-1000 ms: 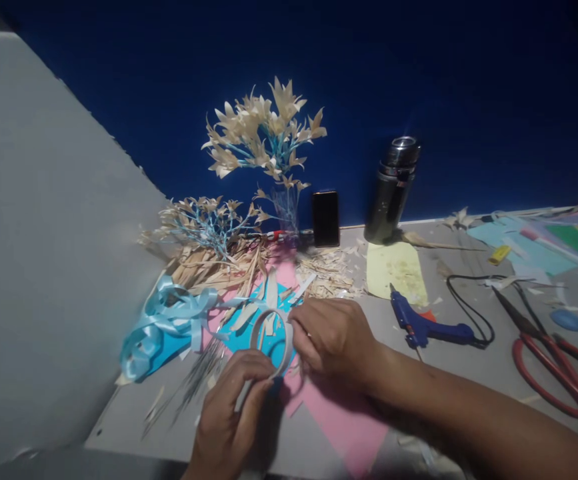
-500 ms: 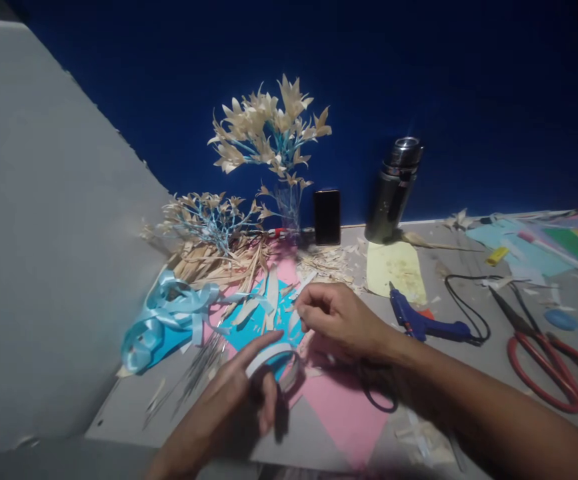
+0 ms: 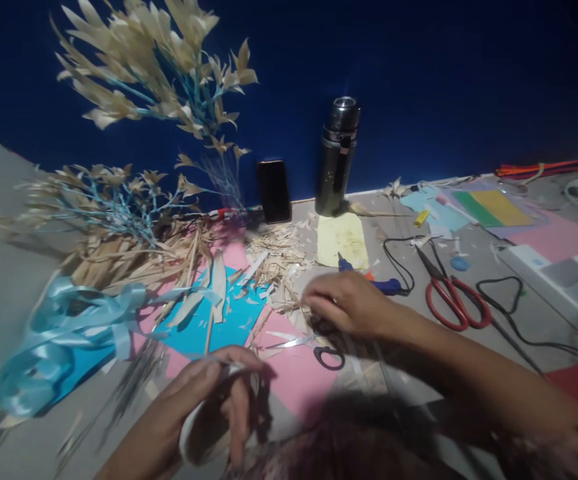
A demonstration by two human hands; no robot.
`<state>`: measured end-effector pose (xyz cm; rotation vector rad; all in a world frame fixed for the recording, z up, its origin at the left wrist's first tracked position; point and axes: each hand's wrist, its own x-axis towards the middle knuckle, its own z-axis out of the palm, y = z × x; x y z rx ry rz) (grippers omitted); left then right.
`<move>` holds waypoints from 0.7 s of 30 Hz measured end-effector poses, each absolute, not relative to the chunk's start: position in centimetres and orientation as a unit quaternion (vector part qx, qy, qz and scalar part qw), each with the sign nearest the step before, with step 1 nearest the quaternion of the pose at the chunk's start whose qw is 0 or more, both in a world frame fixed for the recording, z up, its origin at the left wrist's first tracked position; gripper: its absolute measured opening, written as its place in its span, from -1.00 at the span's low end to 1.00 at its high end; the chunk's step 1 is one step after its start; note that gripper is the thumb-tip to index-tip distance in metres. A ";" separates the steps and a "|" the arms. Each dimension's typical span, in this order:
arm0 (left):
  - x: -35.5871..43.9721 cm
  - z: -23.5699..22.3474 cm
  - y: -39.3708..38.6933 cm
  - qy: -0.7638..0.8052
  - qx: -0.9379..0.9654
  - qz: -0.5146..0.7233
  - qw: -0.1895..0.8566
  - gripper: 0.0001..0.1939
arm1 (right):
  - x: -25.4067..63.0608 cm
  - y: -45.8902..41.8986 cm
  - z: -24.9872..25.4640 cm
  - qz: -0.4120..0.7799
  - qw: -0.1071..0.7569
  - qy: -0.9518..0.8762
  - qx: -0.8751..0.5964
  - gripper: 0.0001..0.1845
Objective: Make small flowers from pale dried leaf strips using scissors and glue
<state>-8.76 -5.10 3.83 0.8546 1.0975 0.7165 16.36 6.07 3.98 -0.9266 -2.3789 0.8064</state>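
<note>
My left hand (image 3: 213, 393) is closed around a roll of white tape (image 3: 196, 437), with some fingers through the ring. My right hand (image 3: 346, 303) hovers over the small scissors (image 3: 329, 359), its fingers curled and slightly blurred; whatever they pinch, if anything, is hidden. The scissors lie with parted blades pointing left on pink paper (image 3: 299, 390), one handle loop partly under my right hand. Blue paper (image 3: 249, 310) with dry leaf strips lies beyond my left hand. Just behind my right hand is a blue glue gun (image 3: 387, 287), partly covered by it.
Light blue ribbon (image 3: 113, 313) and thin wires (image 3: 133, 387) lie left. Dry-leaf flowers (image 3: 169, 67) on blue stems stand behind, beside a phone (image 3: 273, 191) and a flask (image 3: 337, 160). Large red-handled scissors (image 3: 456, 303) and black cords (image 3: 513, 293) lie right.
My view has turned right and down. My right hand has moved away from the tape roll to above the small scissors. My left hand has come nearer with the roll, which is now tilted.
</note>
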 end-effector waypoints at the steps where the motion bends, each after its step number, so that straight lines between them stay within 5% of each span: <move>1: -8.7 3.6 -4.8 0.486 0.369 0.325 0.723 -0.42 | 17.2 5.5 3.3 0.251 0.165 -0.893 -0.334 -0.82; 4: -8.8 2.7 -3.9 0.474 0.321 0.319 0.756 -0.50 | 18.8 3.7 1.5 0.175 0.021 -0.916 -0.360 -0.86; 8: -8.5 2.2 -3.1 0.499 0.308 0.311 0.748 -0.49 | 18.8 2.4 0.2 0.143 -0.015 -0.914 -0.379 -0.85; 17: -8.2 3.0 -2.1 0.533 0.282 0.253 0.756 -0.46 | 19.3 3.0 0.3 0.244 0.028 -0.864 -0.440 -0.85; 21: -8.1 3.2 -1.4 0.554 0.288 0.222 0.749 -0.43 | 19.6 3.2 0.7 0.405 0.137 -0.801 -0.418 -0.59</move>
